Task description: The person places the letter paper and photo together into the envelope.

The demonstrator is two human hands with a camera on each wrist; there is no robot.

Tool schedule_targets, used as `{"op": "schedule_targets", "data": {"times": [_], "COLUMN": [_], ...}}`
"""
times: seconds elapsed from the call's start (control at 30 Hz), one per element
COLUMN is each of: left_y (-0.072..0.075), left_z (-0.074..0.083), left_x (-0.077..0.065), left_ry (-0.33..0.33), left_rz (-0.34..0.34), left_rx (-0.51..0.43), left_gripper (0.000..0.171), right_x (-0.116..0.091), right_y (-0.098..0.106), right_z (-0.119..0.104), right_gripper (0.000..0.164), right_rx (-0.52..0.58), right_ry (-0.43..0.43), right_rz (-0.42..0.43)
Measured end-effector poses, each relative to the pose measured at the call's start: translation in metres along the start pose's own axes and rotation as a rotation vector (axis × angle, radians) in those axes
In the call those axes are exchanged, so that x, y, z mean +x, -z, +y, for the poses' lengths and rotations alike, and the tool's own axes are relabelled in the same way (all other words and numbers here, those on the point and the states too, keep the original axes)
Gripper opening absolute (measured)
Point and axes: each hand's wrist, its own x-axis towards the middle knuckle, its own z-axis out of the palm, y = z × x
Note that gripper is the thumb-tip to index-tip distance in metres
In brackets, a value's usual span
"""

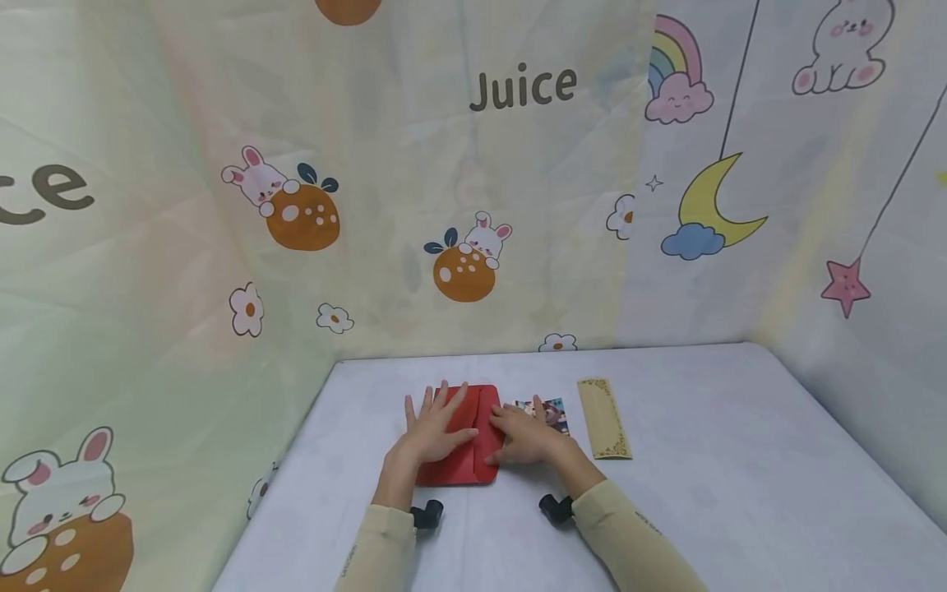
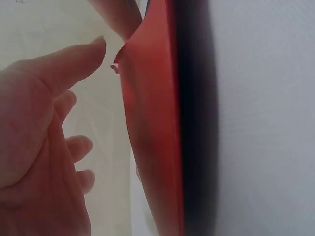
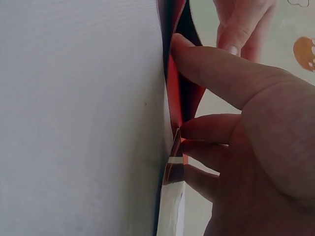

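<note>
**Working the edge of the red envelope [image 1: 462, 464]**

Head view: the envelope lies on the desk [image 1: 703, 493] before me, a long seam toward its right side. My left hand [image 1: 436, 433] spreads over it, fingers straight; my right hand [image 1: 528, 433] reaches its right edge with fingers loosely extended. A picture card [image 1: 556, 411] is partly hidden by my right hand, and a gold-bordered strip [image 1: 602, 419] lies just right of that.

Left wrist view: my left thumb [image 2: 74, 61] stands apart from the bulging red paper — this hand grips nothing.

Right wrist view: the red layers gape at the edge, where my right fingertips touch without a clear pinch.

I judge the step to be opening or flattening that edge — I cannot tell which. The next move probably calls for the left hand steadying the paper while my right fingertips work the layers gently.
</note>
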Motion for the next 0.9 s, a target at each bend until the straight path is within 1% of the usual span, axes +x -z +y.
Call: {"op": "schedule_targets", "data": {"times": [0.1,0.23,0.4,0.5,0.63,0.8,0.9], "left_y": [0.001,0.001,-0.002,-0.006,-0.011,-0.011,-0.011], "left_z": [0.0,0.003,0.008,0.01,0.013,0.017,0.017], "left_x": [-0.001,-0.003,-0.005,-0.004,-0.004,-0.004,-0.003], "left_ry": [-0.006,0.005,0.012,0.006,0.012,0.02,0.022], "left_rz": [-0.022,-0.054,-0.144,-0.179,-0.18,-0.16,-0.163], "left_rx": [-0.008,-0.018,-0.067,-0.091,-0.107,-0.121,-0.116], "left_gripper": [0.091,0.092,0.089,0.084,0.078,0.076,0.076], "right_x": [0.0,0.0,-0.001,-0.001,-0.001,-0.002,-0.001], "right_y": [-0.001,-0.001,0.0,-0.001,-0.001,0.0,0.0], "right_z": [-0.001,-0.001,-0.002,-0.001,-0.001,-0.002,-0.001], "right_gripper": [0.084,0.083,0.082,0.082,0.082,0.082,0.081], "right_rx": [-0.017,-0.035,-0.044,-0.04,-0.028,-0.018,-0.029], "right_ry": [0.006,0.006,0.007,0.005,0.007,0.006,0.009], "right_rz": [-0.008,-0.019,-0.034,-0.034,-0.028,-0.03,-0.026]}}
